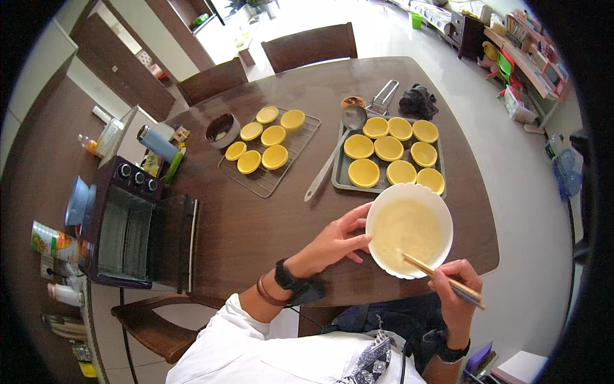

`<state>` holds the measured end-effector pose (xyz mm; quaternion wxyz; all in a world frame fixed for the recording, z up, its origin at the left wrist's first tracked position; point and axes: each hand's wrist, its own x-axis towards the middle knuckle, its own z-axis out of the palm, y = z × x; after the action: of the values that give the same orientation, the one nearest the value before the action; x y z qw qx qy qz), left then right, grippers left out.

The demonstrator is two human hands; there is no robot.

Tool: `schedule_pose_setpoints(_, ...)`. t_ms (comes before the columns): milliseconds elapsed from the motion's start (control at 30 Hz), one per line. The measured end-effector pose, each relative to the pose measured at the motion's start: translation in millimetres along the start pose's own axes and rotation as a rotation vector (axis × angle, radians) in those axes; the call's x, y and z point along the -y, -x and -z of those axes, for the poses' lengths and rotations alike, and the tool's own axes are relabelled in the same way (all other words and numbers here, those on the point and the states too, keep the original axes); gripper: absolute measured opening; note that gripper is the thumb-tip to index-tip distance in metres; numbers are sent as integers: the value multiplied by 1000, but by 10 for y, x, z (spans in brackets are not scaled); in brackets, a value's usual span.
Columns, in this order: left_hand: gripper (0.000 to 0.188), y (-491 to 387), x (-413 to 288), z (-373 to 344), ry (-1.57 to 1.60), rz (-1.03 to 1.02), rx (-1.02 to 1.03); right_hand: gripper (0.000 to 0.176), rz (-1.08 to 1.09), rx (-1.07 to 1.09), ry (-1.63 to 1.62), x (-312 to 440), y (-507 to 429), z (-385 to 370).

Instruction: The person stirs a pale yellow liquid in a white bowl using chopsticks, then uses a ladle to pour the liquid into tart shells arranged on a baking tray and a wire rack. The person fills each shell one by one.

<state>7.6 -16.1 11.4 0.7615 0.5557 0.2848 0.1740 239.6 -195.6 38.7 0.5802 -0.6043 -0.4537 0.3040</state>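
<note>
A white scalloped bowl [447,225] of pale yellow liquid sits at the table's near edge. My left hand [346,235] grips its left rim, fingers against the outside and thumb at the edge. In my right hand [455,285] is a pair of chopsticks [424,268], their tips in the liquid. Just beyond the bowl lies a dark metal baking tray [338,175] with several yellow tart shells [363,173]. A metal ladle [327,165] rests with its head at the tray's upper left corner. More yellow tart shells [275,157] stand on a wire cooling rack [264,191] further left.
An open toaster oven [125,230] stands at the left, its door lowered toward the table. A dark-lined bowl [223,130], a blue bottle [157,143], metal tongs [383,97] and a crumpled black item [418,102] are on the far side. Wooden chairs [311,47] line the far edge.
</note>
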Motion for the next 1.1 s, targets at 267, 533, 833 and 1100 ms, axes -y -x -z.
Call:
schedule_pose_setpoints(267,74,-2,-15,2,9,37,-2,8,65,-39,-21,-54,-14,12)
schedule_pose_setpoints(533,74,2,-2,-15,52,17,-14,9,3,-110,-32,-60,1,58)
schedule_pose_setpoints(833,72,2,-35,-54,13,28,-58,10,69,-195,193,-114,0,65)
schedule_pose_setpoints(1100,73,-8,-5,-46,16,40,-74,9,43,-205,162,-126,1,46)
